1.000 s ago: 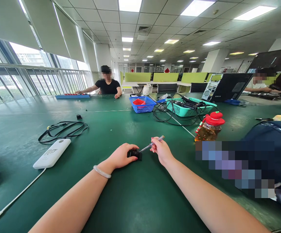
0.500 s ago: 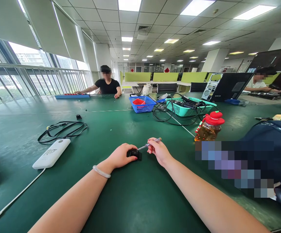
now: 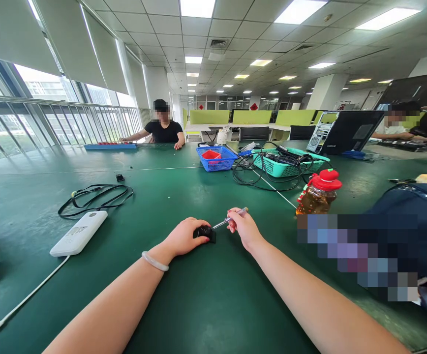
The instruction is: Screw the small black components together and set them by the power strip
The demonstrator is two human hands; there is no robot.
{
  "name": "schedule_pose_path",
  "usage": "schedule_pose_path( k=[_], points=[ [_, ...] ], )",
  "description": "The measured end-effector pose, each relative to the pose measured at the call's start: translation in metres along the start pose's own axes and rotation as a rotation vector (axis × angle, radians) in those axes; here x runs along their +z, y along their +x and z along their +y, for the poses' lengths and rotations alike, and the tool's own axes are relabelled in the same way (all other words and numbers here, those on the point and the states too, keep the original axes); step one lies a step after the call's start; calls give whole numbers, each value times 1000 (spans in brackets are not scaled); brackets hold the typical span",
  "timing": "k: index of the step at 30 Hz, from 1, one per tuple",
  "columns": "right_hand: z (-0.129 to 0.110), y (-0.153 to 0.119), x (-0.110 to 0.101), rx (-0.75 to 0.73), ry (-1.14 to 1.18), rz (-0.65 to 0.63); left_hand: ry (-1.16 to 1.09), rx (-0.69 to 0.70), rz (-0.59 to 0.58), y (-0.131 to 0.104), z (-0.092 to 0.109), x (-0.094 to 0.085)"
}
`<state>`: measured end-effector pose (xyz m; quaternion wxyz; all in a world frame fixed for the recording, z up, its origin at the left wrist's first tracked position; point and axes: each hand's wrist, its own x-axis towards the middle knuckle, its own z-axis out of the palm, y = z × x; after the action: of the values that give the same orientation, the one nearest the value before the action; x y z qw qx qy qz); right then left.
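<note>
My left hand [image 3: 186, 237] is closed round a small black part [image 3: 205, 234] on the green table [image 3: 213, 305], thumb at its near side and fingers at its far side. Between the fingertips of my right hand [image 3: 243, 229] is a thin screwdriver [image 3: 221, 224] with a clear handle. It slants down to the left, its tip just beside the right end of the black part. Whether tip and part touch is too small to tell.
At the left lie a white power bank [image 3: 79, 233] and a looped black cable [image 3: 95, 201]. Ahead are a blue basket [image 3: 217, 163], a green basket [image 3: 280, 168] with cables, and a red-capped bottle [image 3: 317, 194]. A person [image 3: 164, 130] sits across the table.
My right hand has moved slightly to the right, and the screwdriver tip has drawn back from over the black part to its edge. My left hand has stayed nearly still.
</note>
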<state>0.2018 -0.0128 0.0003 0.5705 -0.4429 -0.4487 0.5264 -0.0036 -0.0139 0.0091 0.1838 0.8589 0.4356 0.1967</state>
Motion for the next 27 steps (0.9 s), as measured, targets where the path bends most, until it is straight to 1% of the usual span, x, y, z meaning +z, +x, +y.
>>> schedule_pose_path(
  k=[5,8,11,14,20,25,27],
  points=[
    [-1,-3,2,-91,-98,-15,20,-16,13,0,2,0],
    [-3,-7,4,-150,-158,-28,29,-16,28,1,-1,1],
    [-3,-8,4,-180,-169,-38,41,-20,42,2,-4,3],
    [-2,-8,4,-176,-167,-48,61,-34,51,2,-6,3],
    [-1,-6,3,-155,-177,-11,95,-22,66,2,-4,3],
    [-3,-4,5,-103,-106,38,110,-35,84,3,-4,4],
    [-1,-4,6,-91,-90,29,106,-38,83,3,-5,5]
  ],
)
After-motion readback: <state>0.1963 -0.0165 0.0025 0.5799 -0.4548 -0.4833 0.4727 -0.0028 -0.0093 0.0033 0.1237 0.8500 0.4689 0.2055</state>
